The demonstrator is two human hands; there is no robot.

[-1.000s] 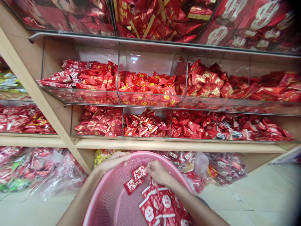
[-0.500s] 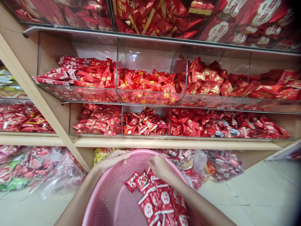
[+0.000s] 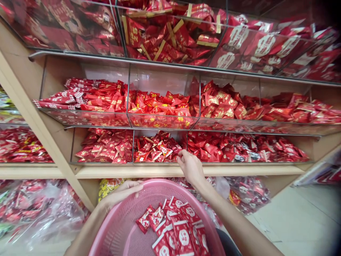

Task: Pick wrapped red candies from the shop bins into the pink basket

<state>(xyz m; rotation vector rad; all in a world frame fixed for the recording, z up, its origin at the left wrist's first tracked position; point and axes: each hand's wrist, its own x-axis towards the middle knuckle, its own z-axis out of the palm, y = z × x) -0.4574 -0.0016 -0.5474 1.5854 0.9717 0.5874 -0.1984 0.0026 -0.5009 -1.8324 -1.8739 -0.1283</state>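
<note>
My left hand (image 3: 125,193) grips the rim of a pink plastic basket (image 3: 103,231) on its left side, with the fingers over the edge. Red-and-white candy packets (image 3: 183,234) lie in the basket, mostly on the right, and two smaller red packets (image 3: 150,217) lie near the middle. My right hand (image 3: 191,167) is at the front of the lowest shelf row, beside red wrapped candies (image 3: 163,149). Its fingers are loosely bent, thumb a little apart, and I see nothing held in them.
Clear dividers split the wooden shelf (image 3: 186,171) into compartments of red packets (image 3: 165,106). Larger red packets (image 3: 173,39) fill the top row. Under the shelf are a yellow bag (image 3: 110,186) and plastic bags of candy (image 3: 249,193). Pale tiles (image 3: 298,209) cover the floor at right.
My right hand has moved up out of the basket to the lowest shelf row. My left hand keeps its hold on the rim. The shelf sits slightly lower in view.
</note>
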